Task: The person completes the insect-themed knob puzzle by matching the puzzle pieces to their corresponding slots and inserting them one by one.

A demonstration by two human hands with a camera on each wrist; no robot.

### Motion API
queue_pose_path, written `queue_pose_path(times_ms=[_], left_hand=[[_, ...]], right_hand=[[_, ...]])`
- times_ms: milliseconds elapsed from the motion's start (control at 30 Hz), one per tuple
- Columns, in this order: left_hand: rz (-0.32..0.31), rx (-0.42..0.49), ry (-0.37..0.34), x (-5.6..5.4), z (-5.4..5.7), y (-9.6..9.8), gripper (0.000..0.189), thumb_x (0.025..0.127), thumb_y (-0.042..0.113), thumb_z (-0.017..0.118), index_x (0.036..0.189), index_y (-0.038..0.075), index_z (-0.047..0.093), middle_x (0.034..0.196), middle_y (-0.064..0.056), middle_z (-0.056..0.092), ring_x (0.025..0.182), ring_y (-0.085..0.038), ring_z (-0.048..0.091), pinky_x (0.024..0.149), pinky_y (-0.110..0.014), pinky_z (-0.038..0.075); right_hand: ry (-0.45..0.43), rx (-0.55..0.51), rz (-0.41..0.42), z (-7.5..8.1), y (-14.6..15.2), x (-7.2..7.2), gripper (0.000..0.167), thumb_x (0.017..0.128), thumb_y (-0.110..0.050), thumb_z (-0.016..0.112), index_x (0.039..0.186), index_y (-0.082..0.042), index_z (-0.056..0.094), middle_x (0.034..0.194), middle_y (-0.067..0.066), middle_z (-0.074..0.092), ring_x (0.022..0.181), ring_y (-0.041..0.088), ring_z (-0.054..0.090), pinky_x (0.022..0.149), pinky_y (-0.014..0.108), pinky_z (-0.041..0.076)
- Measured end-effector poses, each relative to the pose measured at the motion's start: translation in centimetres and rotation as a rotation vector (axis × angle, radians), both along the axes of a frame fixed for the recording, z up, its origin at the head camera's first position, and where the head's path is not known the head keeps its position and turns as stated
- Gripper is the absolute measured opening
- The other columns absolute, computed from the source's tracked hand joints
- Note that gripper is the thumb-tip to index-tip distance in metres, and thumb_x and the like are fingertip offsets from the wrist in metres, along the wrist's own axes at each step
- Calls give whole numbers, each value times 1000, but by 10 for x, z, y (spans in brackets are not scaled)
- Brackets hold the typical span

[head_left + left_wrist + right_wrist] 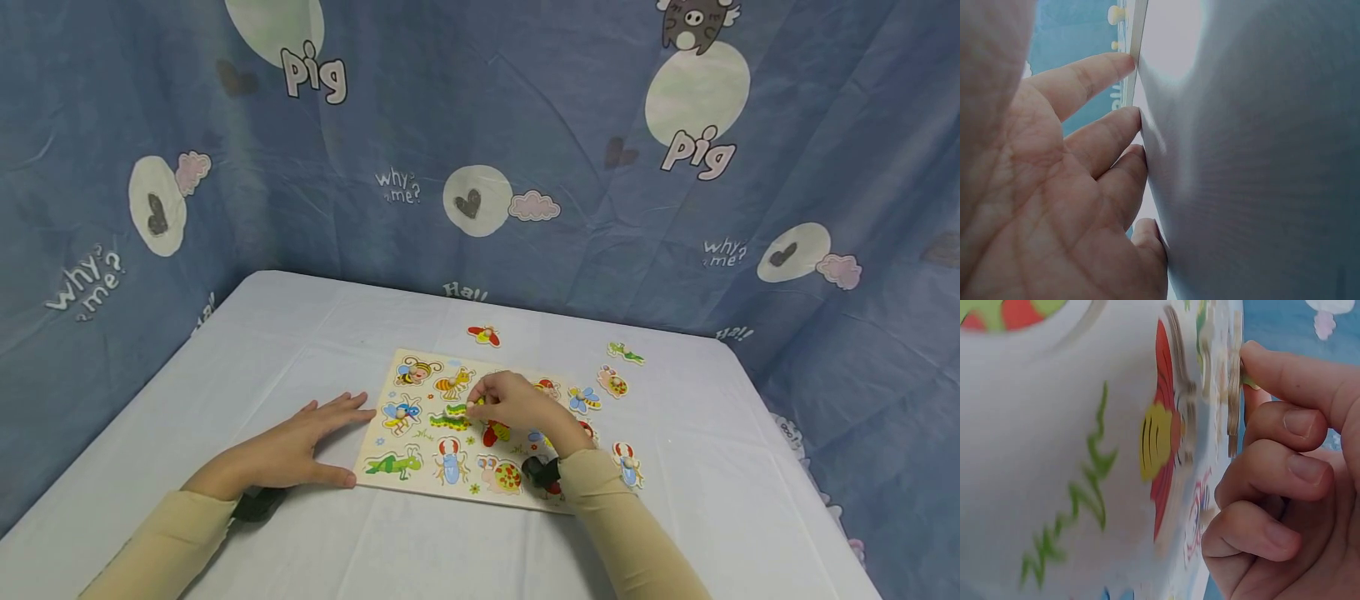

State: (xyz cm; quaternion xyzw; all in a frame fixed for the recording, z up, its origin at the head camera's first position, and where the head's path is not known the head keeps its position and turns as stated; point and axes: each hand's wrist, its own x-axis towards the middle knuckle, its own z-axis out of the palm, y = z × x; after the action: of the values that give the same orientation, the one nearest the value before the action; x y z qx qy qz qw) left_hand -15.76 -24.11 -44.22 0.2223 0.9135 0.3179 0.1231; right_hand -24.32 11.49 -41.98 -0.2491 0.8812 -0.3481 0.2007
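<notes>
A wooden insect puzzle board [474, 471] lies on the table with printed bugs and knobbed pieces. My right hand [517, 408] is over its middle, pinching a green caterpillar piece [456, 410] by its knob between thumb and index finger. That piece sits just above the printed caterpillar [447, 422]; whether they touch I cannot tell. From the right wrist view, the piece appears edge-on at the fingertips, the other fingers [1272, 475] curled. My left hand [303, 446] rests spread at the board's left edge, its thumb at the near corner and fingertips [1125, 62] against the side.
Loose pieces lie beyond the board: a red-winged bug [484, 336] behind it, and a grasshopper [626, 353], a snail [613, 382] and a stag beetle [627, 465] on the right. A blue-winged bee [584, 400] lies by the right edge. White cloth [300, 533] covers the table.
</notes>
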Motion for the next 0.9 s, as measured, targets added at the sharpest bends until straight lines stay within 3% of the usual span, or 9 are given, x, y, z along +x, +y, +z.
queue_pose_path(times_ms=[233, 467, 900], left_hand=[[-2, -3, 4, 0, 0, 0, 97, 77, 55, 92, 159, 19, 54, 176, -18, 33, 164, -49, 22, 127, -80, 8], [1, 1, 3, 1, 1, 0, 97, 77, 55, 92, 159, 19, 54, 176, -18, 33, 164, -49, 21, 127, -80, 8], [2, -8, -2, -1, -2, 0, 98, 77, 55, 93, 159, 20, 53, 176, -18, 33, 165, -48, 21, 128, -80, 7]], right_hand=[[16, 1, 45, -6, -13, 0, 14, 102, -25, 76, 105, -11, 75, 63, -5, 49, 56, 10, 40, 59, 23, 38], [33, 31, 62, -7, -22, 2, 12, 102, -25, 76, 103, -13, 77, 67, -5, 52, 58, 9, 42, 59, 22, 38], [-14, 32, 52, -4, -26, 4, 10, 100, -22, 79, 99, -13, 75, 70, -4, 57, 59, 10, 45, 56, 23, 39]])
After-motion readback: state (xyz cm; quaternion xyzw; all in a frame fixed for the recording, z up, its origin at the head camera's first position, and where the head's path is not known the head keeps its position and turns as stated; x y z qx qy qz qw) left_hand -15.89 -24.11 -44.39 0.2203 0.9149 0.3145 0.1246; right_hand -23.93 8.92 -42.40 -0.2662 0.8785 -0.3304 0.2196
